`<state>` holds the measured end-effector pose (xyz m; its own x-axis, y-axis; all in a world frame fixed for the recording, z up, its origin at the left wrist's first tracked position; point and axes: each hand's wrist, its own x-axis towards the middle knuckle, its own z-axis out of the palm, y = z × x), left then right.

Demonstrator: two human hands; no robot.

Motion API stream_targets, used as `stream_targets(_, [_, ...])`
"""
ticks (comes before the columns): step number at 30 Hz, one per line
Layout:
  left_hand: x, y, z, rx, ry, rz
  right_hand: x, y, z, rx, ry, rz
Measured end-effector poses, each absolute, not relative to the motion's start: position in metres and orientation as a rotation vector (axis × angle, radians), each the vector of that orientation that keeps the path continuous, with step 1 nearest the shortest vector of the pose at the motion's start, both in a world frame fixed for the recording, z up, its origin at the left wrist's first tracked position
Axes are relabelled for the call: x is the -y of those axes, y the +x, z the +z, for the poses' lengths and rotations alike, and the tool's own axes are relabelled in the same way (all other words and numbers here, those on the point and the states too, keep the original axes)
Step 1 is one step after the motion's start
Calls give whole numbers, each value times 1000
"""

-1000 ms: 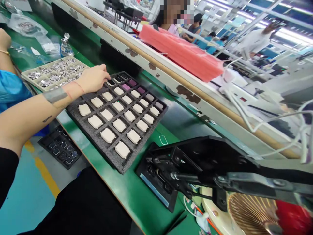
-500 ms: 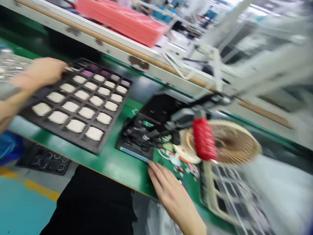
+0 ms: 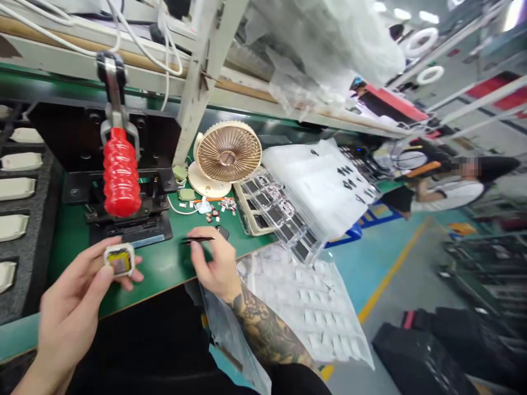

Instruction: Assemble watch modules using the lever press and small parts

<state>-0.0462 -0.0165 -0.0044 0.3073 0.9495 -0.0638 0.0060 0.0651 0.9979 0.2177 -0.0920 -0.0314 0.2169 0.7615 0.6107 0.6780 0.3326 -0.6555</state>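
My left hand (image 3: 78, 296) pinches a small square white-rimmed casing (image 3: 119, 260) with a yellowish inside, held up over the front of the green bench. In my right hand (image 3: 216, 260) is a pair of dark tweezers (image 3: 197, 240), its tips pointing left. Between and behind the hands stands a black clamp press (image 3: 152, 142) with a red ribbed handle (image 3: 121, 175). Past my right hand, small loose parts (image 3: 212, 214) lie scattered on the bench. A dark foam tray (image 3: 39, 219) holding white casings (image 3: 16, 188) is at the left.
A small fan (image 3: 228, 156) stands behind the loose parts. Clear plastic trays (image 3: 288, 219) and a white sheet (image 3: 321, 181) cover the bench's right. A shelf post (image 3: 201, 71) rises behind the press. Another person (image 3: 453, 189) sits farther right.
My view has swung to the right. My left hand has come from the foam tray to the press front with a casing. My right hand now holds tweezers.
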Motion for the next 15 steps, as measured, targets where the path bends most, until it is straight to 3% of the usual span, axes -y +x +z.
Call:
stream_targets(10, [19, -21, -36, -960, 1187, 882, 74, 151, -47, 1071, -985, 502])
stream_targets(15, [19, -22, -36, -932, 1195, 889, 63, 135, -53, 1153, -1041, 453])
